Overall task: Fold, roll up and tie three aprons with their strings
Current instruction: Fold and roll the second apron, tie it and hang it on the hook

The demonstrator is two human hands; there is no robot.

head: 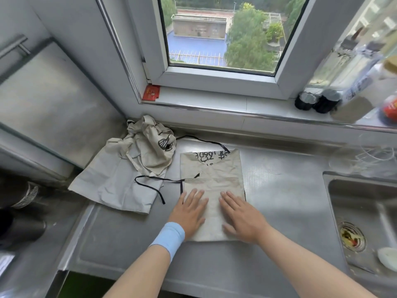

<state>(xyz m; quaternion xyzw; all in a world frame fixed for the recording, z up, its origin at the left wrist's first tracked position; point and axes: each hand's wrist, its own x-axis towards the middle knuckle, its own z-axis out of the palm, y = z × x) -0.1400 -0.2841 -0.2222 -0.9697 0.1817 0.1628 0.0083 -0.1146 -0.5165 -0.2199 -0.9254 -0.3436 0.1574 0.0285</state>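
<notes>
- Step in hand, as I judge it: flattening the fold before rolling. Smooth outward from the centre, square the edges, and leave the black string (154, 179) free at left for tying.
- Left hand (189, 211) and right hand (241, 217): fingers straight, palms flat on the near half of the folded apron (212, 171).
- Folded apron: beige, narrow rectangle on the counter (279, 201), with black print at the far end. Crumpled aprons (133, 168) lie just left.
</notes>
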